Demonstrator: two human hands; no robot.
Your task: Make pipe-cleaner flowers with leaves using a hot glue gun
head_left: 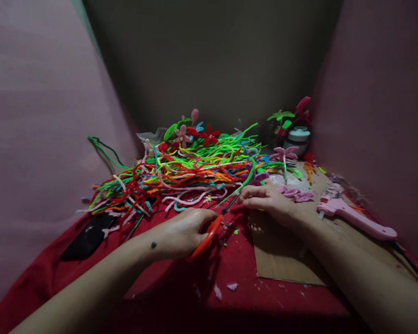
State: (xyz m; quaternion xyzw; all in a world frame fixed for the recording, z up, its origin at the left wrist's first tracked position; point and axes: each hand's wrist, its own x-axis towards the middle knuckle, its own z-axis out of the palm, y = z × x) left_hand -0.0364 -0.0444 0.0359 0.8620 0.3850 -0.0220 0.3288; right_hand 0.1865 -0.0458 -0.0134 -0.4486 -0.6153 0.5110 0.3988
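My left hand (186, 232) is closed around orange-handled scissors (212, 234), whose dark blades point up and right toward my other hand. With thumb and fingers together, my right hand (264, 199) pinches a green pipe cleaner (252, 174) just beyond the blade tips. One end of that stem curves upward and the other slants down left, close to the blades. Whether the blades touch it I cannot tell. Behind both hands spreads a heap of many-coloured pipe cleaners (195, 164).
On the right lies a pink glue gun (358, 218) over a cardboard sheet (285, 264). Behind it stand a pale-lidded jar (297, 137) and a pink pipe-cleaner flower (284, 154). A black phone-like slab (88, 236) rests at left on the red cloth (174, 287). Scraps litter the front.
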